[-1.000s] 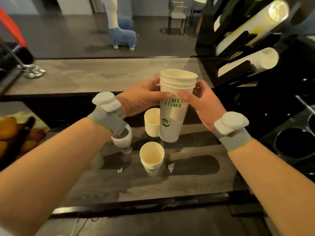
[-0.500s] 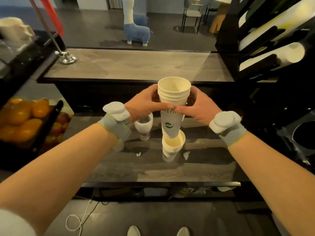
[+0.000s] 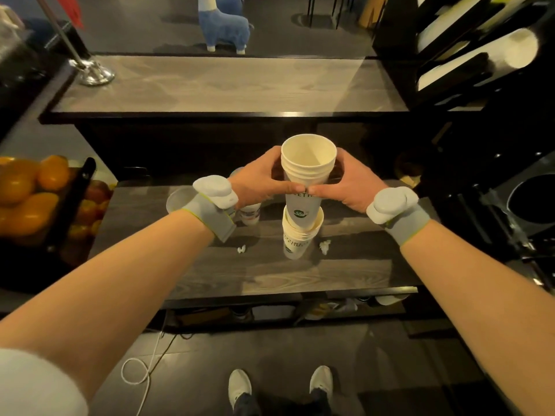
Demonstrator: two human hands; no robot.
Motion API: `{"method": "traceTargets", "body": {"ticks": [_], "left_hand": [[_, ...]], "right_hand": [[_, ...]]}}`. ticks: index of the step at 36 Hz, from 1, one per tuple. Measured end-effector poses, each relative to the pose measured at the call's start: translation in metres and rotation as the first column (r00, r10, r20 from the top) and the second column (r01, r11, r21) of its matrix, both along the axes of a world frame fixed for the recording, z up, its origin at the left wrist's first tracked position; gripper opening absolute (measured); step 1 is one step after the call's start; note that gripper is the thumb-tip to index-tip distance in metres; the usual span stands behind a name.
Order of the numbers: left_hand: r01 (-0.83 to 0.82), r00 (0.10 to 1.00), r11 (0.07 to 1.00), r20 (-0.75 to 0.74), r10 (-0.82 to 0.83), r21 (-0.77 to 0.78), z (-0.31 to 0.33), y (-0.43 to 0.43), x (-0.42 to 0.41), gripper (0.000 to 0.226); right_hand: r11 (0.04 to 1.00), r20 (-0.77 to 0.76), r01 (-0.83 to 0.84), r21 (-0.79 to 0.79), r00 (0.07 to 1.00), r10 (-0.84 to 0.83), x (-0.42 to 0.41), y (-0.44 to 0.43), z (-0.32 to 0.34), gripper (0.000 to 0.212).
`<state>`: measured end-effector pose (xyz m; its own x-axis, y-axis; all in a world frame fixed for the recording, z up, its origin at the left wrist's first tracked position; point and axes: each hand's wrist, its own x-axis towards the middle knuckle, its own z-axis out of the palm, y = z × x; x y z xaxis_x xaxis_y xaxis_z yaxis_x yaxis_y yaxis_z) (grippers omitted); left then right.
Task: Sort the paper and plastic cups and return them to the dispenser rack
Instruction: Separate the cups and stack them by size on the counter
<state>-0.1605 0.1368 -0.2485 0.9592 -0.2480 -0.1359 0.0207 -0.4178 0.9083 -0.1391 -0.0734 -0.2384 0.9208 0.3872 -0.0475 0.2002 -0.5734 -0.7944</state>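
A dark room with a grey floor (image 3: 126, 22) spreads beyond the fingers, a blue toy animal (image 3: 223, 25) standing far past them. A long wood-grain counter (image 3: 228, 85) runs across beyond the fingertips, with a chrome stand base (image 3: 94, 74) at its left end. Right of the hands and above them, the black rack (image 3: 468, 64) slants up, white cup stacks (image 3: 492, 60) lying in its channels. Under the fingers sits a lower shelf (image 3: 270, 274), with a bin of oranges (image 3: 27, 190) left of the left wrist. The left hand (image 3: 258, 181) and right hand (image 3: 351, 183) both grasp the held stack (image 3: 306, 175) of paper cups, thumbs meeting in front of it. Straight below the fingers, its foot is sunk into the mouth of a second stack (image 3: 300, 235) standing on the shelf. A clear plastic cup (image 3: 177, 199) shows behind the left wrist, and a printed cup (image 3: 249, 213) beneath the left palm. Two paper scraps (image 3: 325, 246) lie beside the lower stack. Since the earlier frames the held stack has come down from above the shelf into the lower stack, and the view has pulled back to show the shoes (image 3: 238, 385).
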Motion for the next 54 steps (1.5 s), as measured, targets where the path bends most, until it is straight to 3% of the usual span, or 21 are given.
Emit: {"method": "traceTargets", "body": {"ticks": [5, 10, 17, 22, 36, 42, 48, 51, 54], "left_hand": [[0.039, 0.997, 0.999, -0.061, -0.04, -0.017, -0.015, 0.0, -0.006, 0.083], [0.071, 0.995, 0.994, -0.07, -0.065, 0.083, -0.032, -0.001, -0.008, 0.08], [0.137, 0.982, 0.979, -0.151, -0.115, 0.149, -0.049, -0.005, -0.014, 0.105], [0.169, 0.98, 0.956, -0.144, -0.138, 0.241, -0.066, -0.009, -0.015, 0.08], [0.151, 0.98, 0.97, -0.158, -0.121, 0.192, -0.088, -0.012, -0.011, 0.072], [0.12, 0.981, 0.981, -0.169, -0.094, 0.154, -0.095, -0.009, -0.012, 0.078], [0.169, 0.949, 0.973, -0.293, -0.118, 0.154, -0.114, -0.01, -0.018, 0.11], [0.179, 0.941, 0.967, -0.318, -0.116, 0.179, -0.123, -0.018, -0.017, 0.112], [0.115, 0.965, 0.968, -0.257, -0.055, 0.222, -0.125, -0.022, -0.014, 0.103]], "right_hand": [[0.998, -0.031, -0.034, -0.061, 0.999, 0.033, -0.003, -0.008, -0.009, 0.088], [0.993, -0.094, -0.058, -0.106, 0.994, 0.048, -0.007, -0.01, -0.024, 0.087], [0.987, -0.143, -0.11, -0.117, 0.985, 0.093, -0.014, -0.011, -0.049, 0.086], [0.973, -0.181, -0.097, -0.21, 0.982, 0.059, -0.017, -0.015, -0.065, 0.084], [0.975, -0.212, -0.016, -0.22, 0.977, -0.032, -0.015, -0.013, -0.085, 0.084], [0.984, -0.254, -0.001, -0.176, 0.966, -0.044, -0.015, -0.014, -0.089, 0.083], [0.989, -0.441, -0.014, -0.146, 0.896, -0.053, -0.018, -0.016, -0.105, 0.102], [0.975, -0.438, -0.031, -0.219, 0.897, -0.07, -0.023, -0.009, -0.117, 0.093], [0.988, -0.403, 0.085, -0.128, 0.906, -0.13, -0.025, -0.001, -0.123, 0.084]]}}
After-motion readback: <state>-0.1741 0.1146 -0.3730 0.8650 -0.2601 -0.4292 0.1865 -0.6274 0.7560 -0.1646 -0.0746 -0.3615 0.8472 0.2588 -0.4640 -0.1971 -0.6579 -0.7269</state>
